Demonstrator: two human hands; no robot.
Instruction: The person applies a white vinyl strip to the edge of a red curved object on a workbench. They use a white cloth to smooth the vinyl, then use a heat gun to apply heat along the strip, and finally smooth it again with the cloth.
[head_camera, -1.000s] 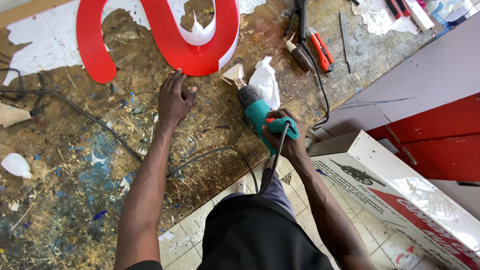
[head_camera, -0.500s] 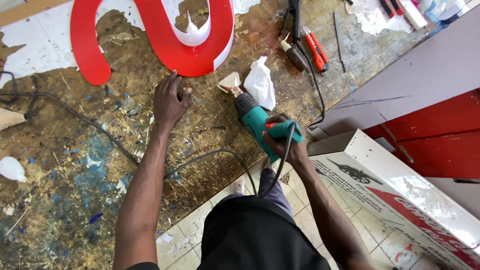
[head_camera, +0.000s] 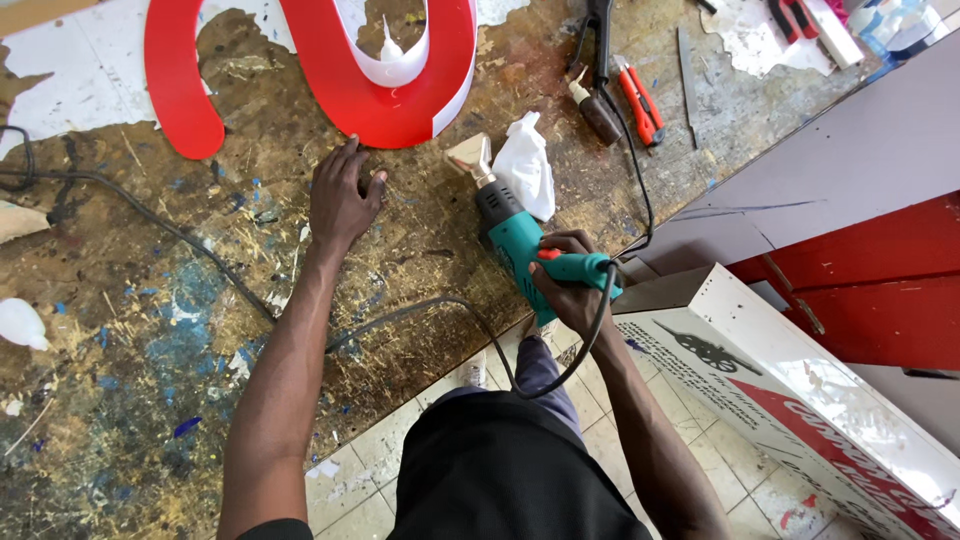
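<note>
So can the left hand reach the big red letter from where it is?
Probably yes: the left hand lies flat on the workbench just below the red letter, with nothing between them.

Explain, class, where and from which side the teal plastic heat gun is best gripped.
Grip the teal plastic heat gun by its handle, from the bench-edge side, as the right hand does. The handle juts toward the person, and the metal nozzle points away toward the red curved sign letter, so it is probably hot.
</note>
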